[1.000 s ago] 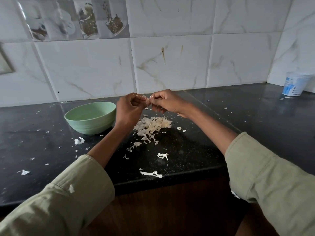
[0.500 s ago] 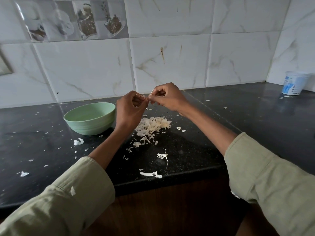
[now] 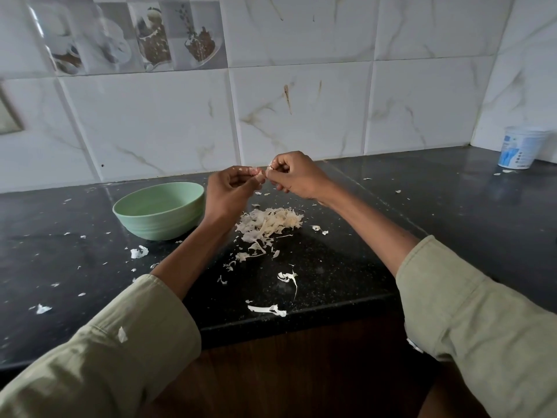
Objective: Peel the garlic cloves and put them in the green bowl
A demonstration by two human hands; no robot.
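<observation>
Head view, papery garlic skins (image 3: 268, 223), round green bowl (image 3: 159, 211)

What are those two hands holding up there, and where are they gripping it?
A garlic clove, pinched from both ends between the fingertips of the left hand and right hand.
</observation>
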